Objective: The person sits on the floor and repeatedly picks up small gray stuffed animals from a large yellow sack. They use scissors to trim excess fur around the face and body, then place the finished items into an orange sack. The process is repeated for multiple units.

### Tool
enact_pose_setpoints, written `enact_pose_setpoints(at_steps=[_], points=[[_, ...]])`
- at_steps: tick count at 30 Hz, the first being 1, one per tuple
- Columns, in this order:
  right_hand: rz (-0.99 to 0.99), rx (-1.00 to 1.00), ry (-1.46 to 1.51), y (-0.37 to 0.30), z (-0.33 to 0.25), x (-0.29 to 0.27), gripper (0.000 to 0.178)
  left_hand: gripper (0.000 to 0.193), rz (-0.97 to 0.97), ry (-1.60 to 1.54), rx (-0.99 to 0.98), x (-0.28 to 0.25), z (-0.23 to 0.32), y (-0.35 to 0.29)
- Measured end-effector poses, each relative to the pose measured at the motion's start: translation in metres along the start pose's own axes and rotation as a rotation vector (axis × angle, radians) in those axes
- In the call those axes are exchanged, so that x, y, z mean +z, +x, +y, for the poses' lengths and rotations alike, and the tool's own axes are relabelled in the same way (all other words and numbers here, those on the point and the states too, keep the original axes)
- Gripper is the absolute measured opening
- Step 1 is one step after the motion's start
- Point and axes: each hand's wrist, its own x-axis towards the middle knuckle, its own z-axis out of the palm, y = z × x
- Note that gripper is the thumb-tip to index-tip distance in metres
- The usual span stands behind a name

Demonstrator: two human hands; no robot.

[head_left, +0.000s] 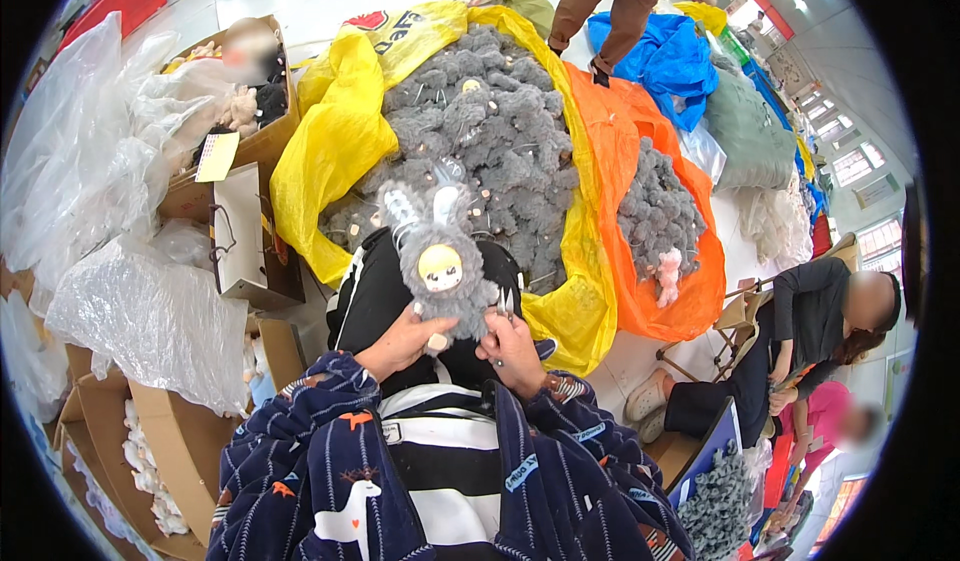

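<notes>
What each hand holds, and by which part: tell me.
The left hand holds the grey plush toy by its lower body. The right hand holds a slim metal tool by its lower part, tips up beside the toy.

At the lower centre of the frame, a pale-striped navy jacket [310, 461] bore orange figures [356, 421] and a white long-necked animal [345, 509], worn with a black-and-white striped top [450, 476] and black trousers [376, 279].

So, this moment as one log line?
left hand: gripping gray bunny plush; right hand: holding metal snips alongside; ahead: yellow sack of gray plushes
</notes>
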Motion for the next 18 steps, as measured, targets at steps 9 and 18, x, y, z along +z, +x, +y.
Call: enact_pose_setpoints(at_steps=[9, 18], points=[[0.015, -0.063, 0.009, 0.005, -0.006, 0.002, 0.020, 0.034, 0.103, -0.018, 0.086, 0.007, 0.004, 0.020], [-0.097, -0.156, -0.195, 0.008, -0.004, 0.002, 0.029, 0.038, 0.058, 0.017, 0.137, 0.002, -0.004, 0.024]])
